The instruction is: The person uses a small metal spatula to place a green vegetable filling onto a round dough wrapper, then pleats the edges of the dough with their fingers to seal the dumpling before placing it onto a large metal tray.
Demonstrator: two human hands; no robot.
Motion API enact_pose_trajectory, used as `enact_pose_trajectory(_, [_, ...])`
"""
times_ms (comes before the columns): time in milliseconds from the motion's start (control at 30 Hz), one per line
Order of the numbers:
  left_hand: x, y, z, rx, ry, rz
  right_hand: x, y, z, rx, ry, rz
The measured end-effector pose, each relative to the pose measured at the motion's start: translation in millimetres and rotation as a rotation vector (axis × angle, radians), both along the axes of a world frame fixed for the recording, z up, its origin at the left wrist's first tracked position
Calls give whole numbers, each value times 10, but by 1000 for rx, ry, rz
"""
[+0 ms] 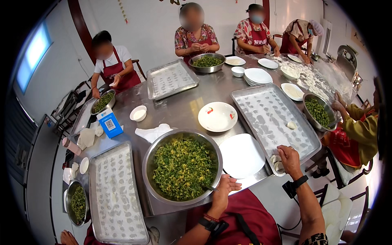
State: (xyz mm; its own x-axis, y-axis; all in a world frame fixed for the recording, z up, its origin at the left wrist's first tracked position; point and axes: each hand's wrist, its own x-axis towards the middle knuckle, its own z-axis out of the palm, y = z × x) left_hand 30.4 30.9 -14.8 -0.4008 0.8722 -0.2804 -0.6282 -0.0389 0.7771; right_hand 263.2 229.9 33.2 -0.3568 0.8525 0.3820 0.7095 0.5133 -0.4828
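My left hand [226, 187] is beside the near right rim of a large steel bowl [219, 153] of chopped green and yellow filling [183, 168], its fingers apart. A spoon handle [210, 187] rises from the filling close to it. My right hand [289, 157] is over the near end of a floured metal tray [306, 134], its fingers curled; whether it holds anything cannot be told. Several pale dumplings [277, 163] lie beside it, and one dumpling [291, 125] lies farther up the tray. A white square plate [242, 156] stands between bowl and tray.
Behind the plate is a cherry-patterned bowl [217, 116]. A white cloth [153, 132] touches the steel bowl's far side. Another floured tray [114, 190] lies left. Several people in aprons work around the table, one at the right near another filling bowl [318, 113]. Stacked plates [258, 75] stand farther back.
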Motion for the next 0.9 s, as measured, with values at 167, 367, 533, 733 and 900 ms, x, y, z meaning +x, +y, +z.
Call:
enact_pose_trajectory(167, [-1, 11, 35, 4, 33, -32, -3, 9, -8, 16, 45, 21])
enact_pose_trajectory(367, [10, 26, 36, -18, 91, -53, 17, -23, -9, -152, 314, 29])
enact_pose_trajectory(533, [19, 29, 14, -11, 77, -61, -348, -520, 619, -125, 440, 206])
enact_pose_trajectory(733, [14, 41, 49, -48, 70, -70, -793, -1117, 1341, -173, 450, 551])
enact_pose_trajectory(900, [55, 42, 27, 0, 141, -68, -1092, -1533, 1931, -405, 548, 929])
